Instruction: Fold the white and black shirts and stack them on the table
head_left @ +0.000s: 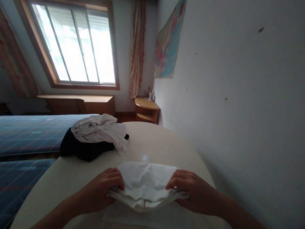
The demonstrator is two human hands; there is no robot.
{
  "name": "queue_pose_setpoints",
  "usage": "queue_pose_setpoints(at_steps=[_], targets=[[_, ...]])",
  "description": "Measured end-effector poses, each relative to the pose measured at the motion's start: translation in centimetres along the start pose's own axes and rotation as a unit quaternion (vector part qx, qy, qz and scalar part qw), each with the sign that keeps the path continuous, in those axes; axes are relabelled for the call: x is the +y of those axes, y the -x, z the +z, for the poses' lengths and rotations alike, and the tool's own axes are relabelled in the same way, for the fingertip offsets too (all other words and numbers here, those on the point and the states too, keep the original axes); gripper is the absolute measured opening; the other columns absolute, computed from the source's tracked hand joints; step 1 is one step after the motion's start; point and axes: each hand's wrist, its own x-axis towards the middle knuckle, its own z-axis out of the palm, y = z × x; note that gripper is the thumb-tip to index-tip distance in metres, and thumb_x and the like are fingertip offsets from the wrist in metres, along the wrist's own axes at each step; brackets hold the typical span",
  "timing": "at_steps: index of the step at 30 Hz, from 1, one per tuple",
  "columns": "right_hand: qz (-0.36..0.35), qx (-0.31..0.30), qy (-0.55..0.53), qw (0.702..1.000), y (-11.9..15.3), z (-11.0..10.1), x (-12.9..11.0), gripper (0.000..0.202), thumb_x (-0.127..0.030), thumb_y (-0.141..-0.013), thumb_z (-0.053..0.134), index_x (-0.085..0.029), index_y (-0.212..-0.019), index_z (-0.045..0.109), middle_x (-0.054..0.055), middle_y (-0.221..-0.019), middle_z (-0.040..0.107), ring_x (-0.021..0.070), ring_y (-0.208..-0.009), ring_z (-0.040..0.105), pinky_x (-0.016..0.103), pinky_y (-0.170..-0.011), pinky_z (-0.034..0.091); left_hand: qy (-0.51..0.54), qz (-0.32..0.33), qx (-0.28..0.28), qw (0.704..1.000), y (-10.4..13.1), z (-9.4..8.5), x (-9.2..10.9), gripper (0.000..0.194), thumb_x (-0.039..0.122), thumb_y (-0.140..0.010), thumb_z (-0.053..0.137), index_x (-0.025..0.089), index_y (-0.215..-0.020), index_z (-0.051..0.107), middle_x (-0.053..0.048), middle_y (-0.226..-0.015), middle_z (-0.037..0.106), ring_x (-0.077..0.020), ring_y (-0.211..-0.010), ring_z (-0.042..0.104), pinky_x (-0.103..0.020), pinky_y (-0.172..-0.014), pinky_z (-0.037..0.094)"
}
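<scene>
A folded white cloth (146,181) lies near the front of the round white table (151,138), its near edge lifted and bunched in layers. My left hand (106,186) is closed round the cloth's left edge, fingers on top. At the opposite edge, my right hand (190,189) grips it the same way. Both thumbs are mostly hidden. Beneath the cloth's near side shows a pale, flat, rectangular patch (148,221); whether it is a thin sheet or a reflection I cannot tell.
Crumpled light grey clothing (99,127) lies over a black garment (87,150) at the table's far left. Plaid-covered beds (29,133) stand left of the table. A wall (242,131) runs close along the right. Beyond are a small corner shelf (146,104) and a window (75,45).
</scene>
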Motion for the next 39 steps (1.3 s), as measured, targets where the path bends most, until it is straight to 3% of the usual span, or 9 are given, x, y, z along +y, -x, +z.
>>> queue_pose_setpoints(at_steps=[7,13,20,23,25,28,32,35,39], targets=[[0.001,-0.043,-0.03,0.999,1.1,1.1,-0.3,0.042,-0.008,-0.062,0.061,-0.024,-0.1,0.069,0.003,-0.09,0.068,0.0173,-0.079,0.062,0.027,-0.073,0.045,-0.005,-0.008,-0.051,0.999,1.3,1.2,0.8,0.039,0.0,-0.06,0.058,0.025,-0.088,0.062,-0.002,-0.095,0.067,-0.022,-0.095,0.058,-0.032,-0.085,0.043],[0.025,-0.09,-0.028,0.995,2.2,2.3,0.5,0.029,-0.02,-0.065,0.069,-0.023,-0.094,0.069,0.002,-0.081,0.065,0.0162,-0.071,0.059,0.026,-0.067,0.044,-0.019,-0.021,-0.098,0.995,1.8,2.2,0.6,0.039,0.001,-0.061,0.061,0.026,-0.091,0.062,-0.001,-0.098,0.067,-0.0224,-0.095,0.059,-0.034,-0.085,0.043],[0.098,0.101,-0.007,0.99,3.9,1.2,6.7,0.023,-0.016,-0.078,0.054,-0.022,-0.099,0.06,0.005,-0.087,0.064,0.0175,-0.076,0.058,0.03,-0.072,0.049,-0.005,-0.017,-0.087,0.996,1.8,2.0,1.0,0.022,0.017,-0.071,0.07,0.027,-0.09,0.062,-0.002,-0.096,0.066,-0.0228,-0.092,0.059,-0.032,-0.082,0.045],[0.127,0.086,0.008,0.988,3.7,1.4,8.7,0.031,-0.022,-0.08,0.061,-0.022,-0.111,0.06,0.009,-0.107,0.066,0.0214,-0.095,0.061,0.036,-0.087,0.05,0.049,-0.008,-0.06,0.997,1.7,1.7,0.5,0.016,0.032,-0.08,0.069,0.025,-0.093,0.062,-0.003,-0.096,0.066,-0.0212,-0.09,0.061,-0.031,-0.082,0.047],[0.133,0.066,-0.005,0.989,3.3,1.9,9.1,0.035,-0.029,-0.083,0.064,-0.021,-0.116,0.06,0.011,-0.116,0.065,0.024,-0.107,0.06,0.039,-0.096,0.048,0.088,-0.023,-0.011,0.996,1.4,1.7,-0.5,0.015,0.037,-0.092,0.055,0.024,-0.096,0.062,-0.005,-0.097,0.066,-0.0201,-0.09,0.062,-0.03,-0.084,0.048],[0.137,0.061,-0.033,0.988,2.5,2.9,9.0,0.033,-0.033,-0.088,0.061,-0.021,-0.118,0.06,0.012,-0.117,0.065,0.0243,-0.109,0.061,0.039,-0.097,0.049,0.108,-0.087,0.09,0.986,0.4,2.0,-2.8,0.03,0.041,-0.101,0.038,0.023,-0.102,0.063,-0.006,-0.104,0.068,-0.0206,-0.099,0.063,-0.031,-0.09,0.048],[0.127,0.069,-0.039,0.989,1.4,3.9,8.8,0.026,-0.028,-0.096,0.046,-0.02,-0.114,0.063,0.011,-0.113,0.068,0.0219,-0.106,0.063,0.037,-0.095,0.049,0.103,-0.18,0.181,0.961,-1.4,2.6,-5.8,0.04,0.049,-0.099,0.038,0.023,-0.116,0.063,-0.008,-0.12,0.068,-0.0241,-0.111,0.063,-0.037,-0.097,0.049],[0.144,0.075,-0.015,0.987,0.8,4.3,8.9,0.026,-0.025,-0.095,0.047,-0.02,-0.111,0.067,0.011,-0.108,0.071,0.0219,-0.101,0.066,0.036,-0.091,0.051,0.094,-0.211,0.19,0.954,-2.2,3.2,-7.1,0.047,0.05,-0.098,0.037,0.021,-0.126,0.062,-0.01,-0.129,0.065,-0.026,-0.12,0.06,-0.042,-0.104,0.046],[0.161,0.077,-0.025,0.984,0.6,4.1,9.0,0.028,-0.024,-0.088,0.055,-0.022,-0.111,0.071,0.009,-0.107,0.074,0.0229,-0.1,0.068,0.035,-0.091,0.052,0.071,-0.188,0.164,0.966,-2.3,4.3,-7.9,0.047,0.044,-0.098,0.04,0.02,-0.133,0.059,-0.011,-0.137,0.061,-0.0255,-0.128,0.055,-0.045,-0.112,0.04]])
